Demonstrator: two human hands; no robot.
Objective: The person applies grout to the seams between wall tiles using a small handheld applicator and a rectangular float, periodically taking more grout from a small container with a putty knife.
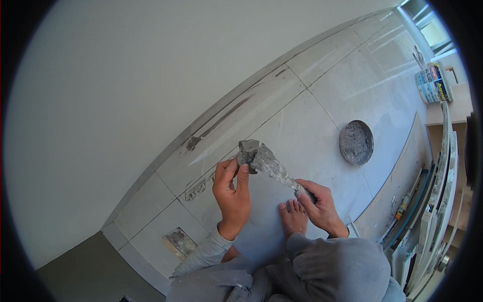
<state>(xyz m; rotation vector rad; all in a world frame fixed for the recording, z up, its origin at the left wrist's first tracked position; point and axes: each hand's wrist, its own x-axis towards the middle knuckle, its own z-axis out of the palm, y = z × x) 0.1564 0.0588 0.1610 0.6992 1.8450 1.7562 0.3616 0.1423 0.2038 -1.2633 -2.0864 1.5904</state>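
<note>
Right hand (318, 201) holds putty knife (274, 166), blade pointing up-left toward left hand (232, 194)

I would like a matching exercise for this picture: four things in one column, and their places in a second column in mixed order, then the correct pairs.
Things:
1. putty knife
2. round bowl
3. flat trowel
4. buckets

Places:
A. on the tiles by the wall, lower left
B. upper right, on a shelf
C. between the left hand and right hand
D. alone on the tile floor, right of the hands

Pairs: 1-C, 2-D, 3-A, 4-B
</note>
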